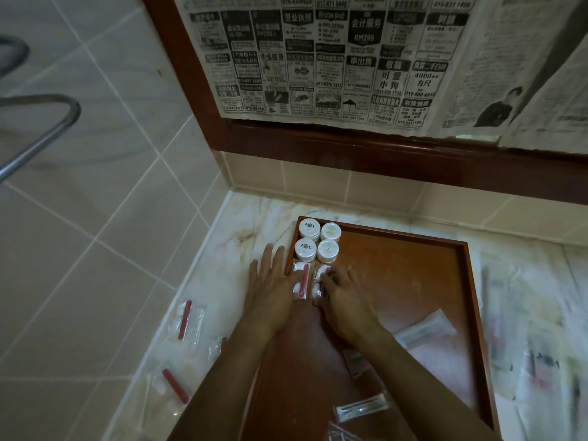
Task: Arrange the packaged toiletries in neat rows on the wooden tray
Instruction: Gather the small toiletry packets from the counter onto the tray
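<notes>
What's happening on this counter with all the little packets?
A person is laying out packaged toiletries on a wooden tray on a marble counter. Four round white tubs already sit in a square at the tray's far left corner. Just in front of them, the right hand is fingering a clear packet, while the left hand lies flat with its thumb on a neighbouring packet with a red stick. More packets wait on the counter to the left.

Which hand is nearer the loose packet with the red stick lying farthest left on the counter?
Left. The left hand lies right of the packet; the right hand is farther right, over the wooden tray.
</notes>
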